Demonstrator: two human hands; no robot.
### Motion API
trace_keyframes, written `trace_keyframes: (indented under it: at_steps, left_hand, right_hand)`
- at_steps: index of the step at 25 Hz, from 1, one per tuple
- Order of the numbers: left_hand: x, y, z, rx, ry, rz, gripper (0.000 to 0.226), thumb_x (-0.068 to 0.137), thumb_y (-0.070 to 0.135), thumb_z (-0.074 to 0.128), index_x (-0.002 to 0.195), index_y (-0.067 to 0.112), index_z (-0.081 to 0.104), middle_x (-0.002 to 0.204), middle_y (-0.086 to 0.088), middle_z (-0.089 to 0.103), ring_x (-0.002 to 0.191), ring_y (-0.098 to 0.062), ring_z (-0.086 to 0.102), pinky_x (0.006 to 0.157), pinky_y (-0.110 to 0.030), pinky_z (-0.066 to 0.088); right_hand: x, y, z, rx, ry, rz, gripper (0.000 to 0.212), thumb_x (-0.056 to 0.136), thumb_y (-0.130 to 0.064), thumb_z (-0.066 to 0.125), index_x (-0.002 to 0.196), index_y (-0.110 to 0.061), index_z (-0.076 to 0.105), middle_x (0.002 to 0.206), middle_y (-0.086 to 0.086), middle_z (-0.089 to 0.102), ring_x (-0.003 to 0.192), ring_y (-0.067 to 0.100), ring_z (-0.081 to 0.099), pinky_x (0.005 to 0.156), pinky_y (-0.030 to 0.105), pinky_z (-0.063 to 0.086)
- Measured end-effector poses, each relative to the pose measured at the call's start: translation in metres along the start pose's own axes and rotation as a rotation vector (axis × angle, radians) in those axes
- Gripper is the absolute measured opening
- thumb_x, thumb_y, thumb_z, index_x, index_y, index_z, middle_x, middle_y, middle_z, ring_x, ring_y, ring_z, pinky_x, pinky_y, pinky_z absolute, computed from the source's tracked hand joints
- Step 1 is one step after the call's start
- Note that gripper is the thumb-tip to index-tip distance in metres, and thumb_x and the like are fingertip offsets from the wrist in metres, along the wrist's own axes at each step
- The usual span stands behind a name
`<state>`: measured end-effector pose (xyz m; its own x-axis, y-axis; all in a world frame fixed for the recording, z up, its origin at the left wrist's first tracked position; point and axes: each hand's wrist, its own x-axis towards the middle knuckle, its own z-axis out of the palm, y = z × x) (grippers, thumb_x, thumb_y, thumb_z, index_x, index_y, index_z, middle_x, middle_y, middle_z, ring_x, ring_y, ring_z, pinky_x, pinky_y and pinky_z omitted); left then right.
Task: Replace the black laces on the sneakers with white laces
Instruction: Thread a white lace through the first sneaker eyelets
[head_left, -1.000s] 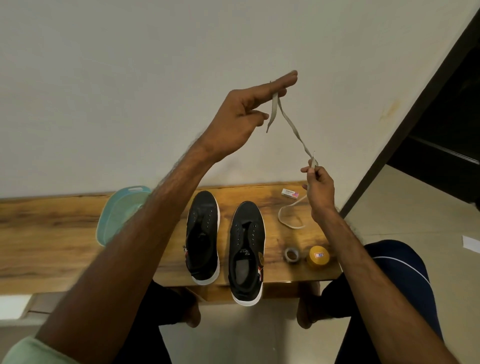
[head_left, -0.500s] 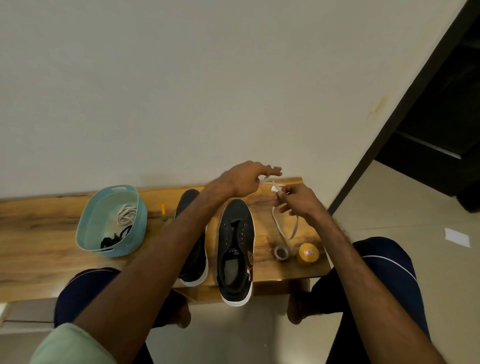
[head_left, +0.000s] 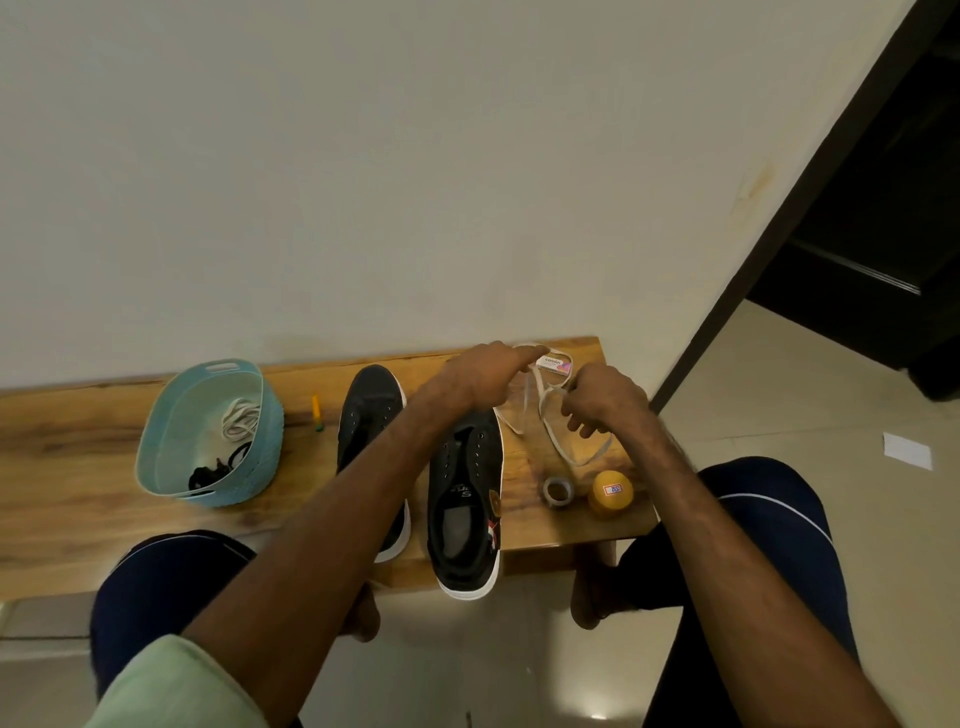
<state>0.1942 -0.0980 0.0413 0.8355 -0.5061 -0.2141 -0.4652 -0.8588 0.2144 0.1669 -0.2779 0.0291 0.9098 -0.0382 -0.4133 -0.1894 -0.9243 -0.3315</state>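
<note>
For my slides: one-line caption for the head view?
Left hand and right hand hold a white lace over the wooden bench, beside two unlaced black sneakers.

Dim warm indoor light, soft shadows, wide-angle bending at edges, slight blur

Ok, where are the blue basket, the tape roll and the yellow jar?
blue basket (head_left: 271, 441): head view, its outer right wall.
tape roll (head_left: 564, 501): head view, its near rim.
yellow jar (head_left: 611, 491): head view, its top.
</note>
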Motion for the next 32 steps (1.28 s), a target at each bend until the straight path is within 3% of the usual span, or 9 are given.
trace_keyframes:
  at_steps: [4,7,10,12,16,19,22,28,32]
  left_hand:
    - [-0.024,-0.013,0.011,-0.171,0.184,-0.227,0.039,0.094,0.012,0.05,0.132,0.019,0.058,0.126,-0.004,0.065,0.114,-0.025,0.06,0.095,-0.042,0.051]
    - [-0.052,-0.018,0.049,-0.212,0.17,-0.351,0.027,0.097,0.019,0.047,0.113,0.015,0.069,0.117,-0.008,0.063,0.104,-0.026,0.061,0.09,-0.043,0.052]
    - [-0.063,-0.022,0.087,-0.27,0.093,-0.413,0.027,0.096,0.02,0.051,0.117,0.013,0.068,0.123,-0.011,0.058,0.115,-0.026,0.053,0.103,-0.042,0.043]
    - [-0.064,-0.024,0.098,-0.295,0.123,-0.444,0.03,0.093,0.015,0.053,0.118,0.013,0.067,0.126,-0.011,0.054,0.122,-0.027,0.046,0.108,-0.041,0.038]
    - [-0.064,-0.022,0.107,-0.392,0.185,-0.502,0.028,0.09,0.015,0.06,0.116,0.016,0.067,0.123,-0.006,0.051,0.123,-0.025,0.042,0.106,-0.038,0.039]
    - [-0.071,-0.016,0.114,-0.476,0.243,-0.562,0.028,0.09,0.017,0.065,0.118,0.017,0.066,0.125,-0.002,0.051,0.121,-0.02,0.045,0.105,-0.032,0.041]
    - [-0.077,-0.011,0.124,-0.543,0.284,-0.62,0.027,0.087,0.015,0.069,0.114,0.018,0.067,0.128,-0.001,0.051,0.12,-0.018,0.048,0.105,-0.034,0.044]
    - [-0.081,-0.003,0.125,-0.534,0.345,-0.658,0.026,0.086,0.019,0.071,0.113,0.018,0.069,0.124,0.001,0.054,0.117,-0.017,0.05,0.103,-0.033,0.045]
    - [-0.081,-0.001,0.122,-0.499,0.334,-0.667,0.029,0.087,0.023,0.07,0.116,0.022,0.069,0.125,0.002,0.054,0.118,-0.016,0.048,0.104,-0.035,0.044]
  right_hand:
    - [-0.011,0.001,-0.007,-0.233,0.108,0.035,0.016,0.091,-0.016,0.06,0.105,-0.008,0.064,0.096,0.006,0.072,0.086,0.023,0.069,0.072,0.032,0.049]
    - [-0.009,-0.009,0.0,-0.102,0.196,-0.074,0.021,0.092,-0.02,0.06,0.11,-0.013,0.069,0.104,0.007,0.071,0.095,0.027,0.066,0.075,0.031,0.047]
    - [-0.006,-0.021,0.024,0.207,0.048,-0.197,0.015,0.094,-0.028,0.063,0.099,-0.023,0.076,0.08,-0.003,0.07,0.086,0.02,0.067,0.077,0.031,0.052]
    - [-0.006,-0.027,0.043,0.276,-0.013,-0.234,0.011,0.091,-0.033,0.067,0.084,-0.029,0.075,0.079,-0.008,0.067,0.085,0.018,0.066,0.076,0.034,0.053]
    - [-0.007,-0.031,0.069,0.229,-0.01,-0.205,0.015,0.088,-0.04,0.07,0.089,-0.026,0.077,0.088,-0.005,0.072,0.084,0.015,0.065,0.074,0.035,0.054]
    - [-0.008,-0.029,0.075,0.173,-0.011,-0.194,0.01,0.088,-0.024,0.068,0.093,-0.025,0.077,0.095,-0.004,0.073,0.088,0.017,0.066,0.075,0.034,0.055]
    - [-0.011,-0.026,0.079,0.175,0.018,-0.194,0.016,0.088,-0.017,0.063,0.095,-0.023,0.077,0.1,-0.003,0.072,0.089,0.017,0.065,0.073,0.031,0.053]
    - [-0.012,-0.028,0.091,0.275,0.001,-0.189,0.004,0.087,-0.027,0.072,0.088,-0.024,0.074,0.091,-0.007,0.071,0.087,0.01,0.063,0.078,0.034,0.055]
    - [-0.012,-0.029,0.092,0.272,0.025,-0.171,0.006,0.088,-0.021,0.068,0.084,-0.025,0.068,0.084,-0.009,0.064,0.085,0.012,0.061,0.074,0.033,0.052]
